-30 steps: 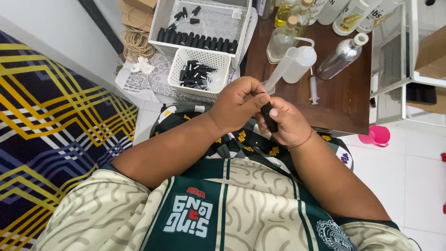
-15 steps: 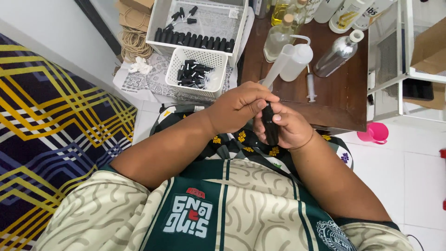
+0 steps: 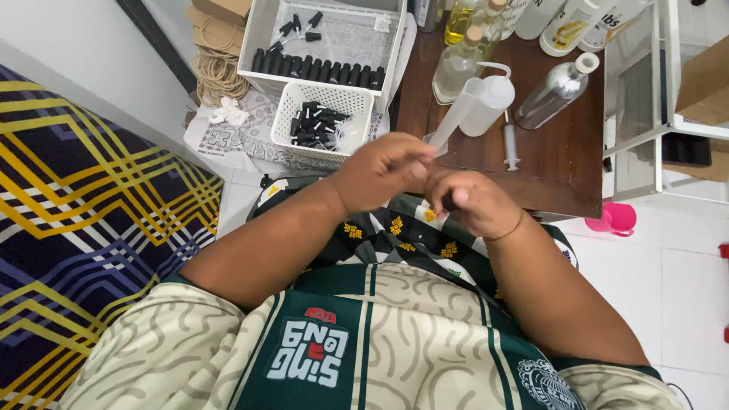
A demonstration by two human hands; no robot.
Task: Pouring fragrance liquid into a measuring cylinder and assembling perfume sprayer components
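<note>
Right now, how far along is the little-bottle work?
Done, by the look of it: a row of black bottles lined up in the white tray. In hand: both hands meet over the lap, right hand closed on a small dark piece, left hand at its top. Left: loose black pieces fill the white basket.

A dark brown wooden table (image 3: pixel 558 163) carries a clear glass bottle (image 3: pixel 553 94) lying tilted, a white plastic squeeze bottle (image 3: pixel 486 105) and a syringe (image 3: pixel 512 144). Beside it, a white perforated basket (image 3: pixel 323 121) holds small black caps (image 3: pixel 311 125). A pink plastic cup (image 3: pixel 613 219) sits on the white floor.
</note>
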